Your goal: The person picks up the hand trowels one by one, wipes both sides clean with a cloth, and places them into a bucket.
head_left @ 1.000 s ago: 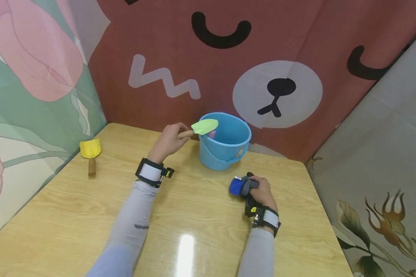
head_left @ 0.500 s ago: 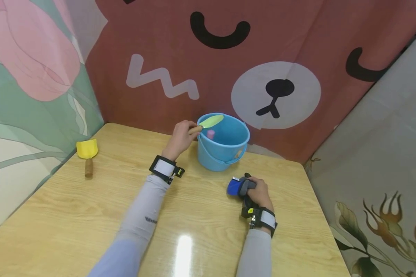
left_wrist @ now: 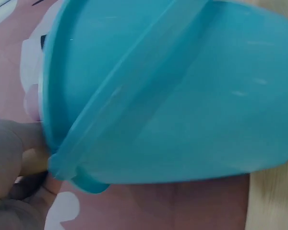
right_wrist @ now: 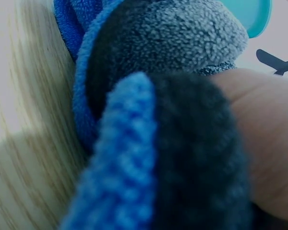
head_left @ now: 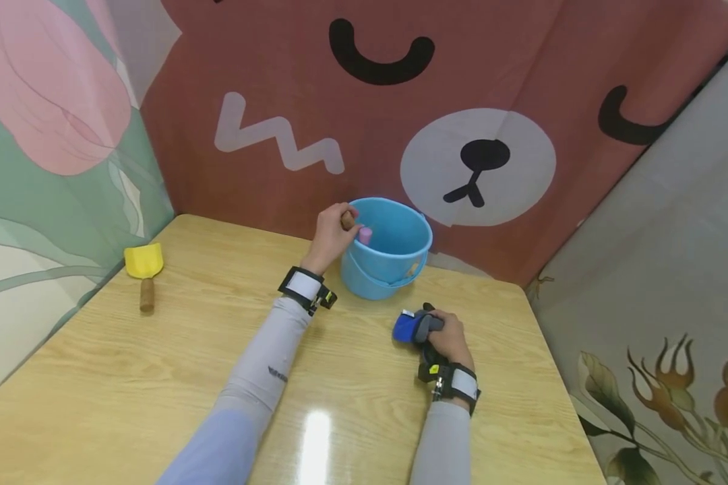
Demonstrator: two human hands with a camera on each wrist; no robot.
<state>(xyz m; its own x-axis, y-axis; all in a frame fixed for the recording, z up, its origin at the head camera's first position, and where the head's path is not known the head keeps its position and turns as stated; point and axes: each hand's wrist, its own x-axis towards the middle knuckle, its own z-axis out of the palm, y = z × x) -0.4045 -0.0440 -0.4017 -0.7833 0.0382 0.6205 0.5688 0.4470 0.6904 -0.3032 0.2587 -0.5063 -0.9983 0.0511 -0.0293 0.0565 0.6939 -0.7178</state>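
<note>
At the left rim of the blue bucket (head_left: 381, 273), my left hand (head_left: 330, 236) pinches the wooden handle (head_left: 347, 219) of a small trowel. Its green blade is out of sight, hidden down in the bucket. A pink rounded end (head_left: 365, 235) shows inside the rim beside my fingers. In the left wrist view, the bucket's wall (left_wrist: 206, 110) fills most of the picture, with the handle at its lip. On the table, my right hand (head_left: 451, 337) grips a bunched blue and grey terry cloth (head_left: 408, 327), whose looped pile (right_wrist: 177, 38) shows close up in the right wrist view.
A yellow toy shovel (head_left: 144, 261) with a wooden handle lies at the table's left side. The wooden table (head_left: 206, 377) meets a bear-print curtain (head_left: 267, 182) behind the bucket, and printed cloths hang on both sides.
My left hand has moved right to the bucket's rim, and the trowel's green blade, earlier held over the opening, has gone down inside. My right hand keeps its grip on the cloth.
</note>
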